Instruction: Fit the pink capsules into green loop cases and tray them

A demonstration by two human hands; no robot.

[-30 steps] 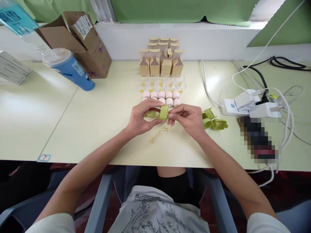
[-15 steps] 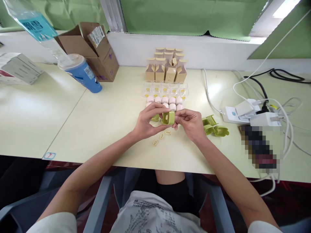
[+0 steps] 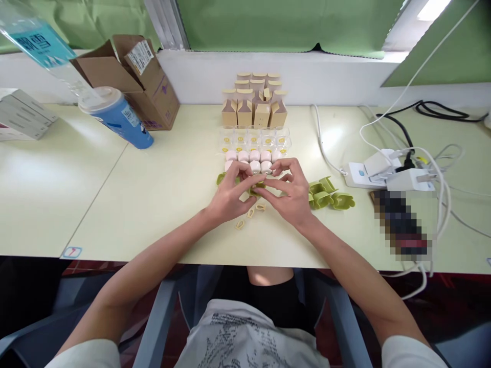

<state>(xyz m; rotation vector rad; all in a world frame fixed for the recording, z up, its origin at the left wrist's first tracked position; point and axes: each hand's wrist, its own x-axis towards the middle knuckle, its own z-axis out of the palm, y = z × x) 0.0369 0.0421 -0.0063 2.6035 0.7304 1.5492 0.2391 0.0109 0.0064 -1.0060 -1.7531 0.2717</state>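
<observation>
My left hand point(image 3: 232, 195) and my right hand point(image 3: 292, 197) meet over the middle of the table, pinching a small green plastic shell point(image 3: 256, 191) between their fingertips. Fingers cover most of that shell. Just below it, several pale yellow clip-like pieces point(image 3: 250, 212) lie on the table. Another green piece point(image 3: 221, 178) shows behind my left hand, partly hidden. To the right of my right hand lies a group of green shells point(image 3: 324, 195). Beyond my fingers stand rows of pale pink rounded blocks point(image 3: 254, 156), some of them covered by my hands.
Clear plastic cases with yellow dots point(image 3: 253, 139) and small open cartons point(image 3: 245, 113) stand behind the blocks. At left are a blue cup point(image 3: 118, 120) and a cardboard box point(image 3: 161, 99). On the right lie a power strip point(image 3: 355, 175), cables and a blurred-out, phone-like object point(image 3: 401, 222).
The green shell has tipped, so its opening no longer faces me. My right hand's fingers have shifted left over it, and its index finger has lifted. The view has shifted slightly.
</observation>
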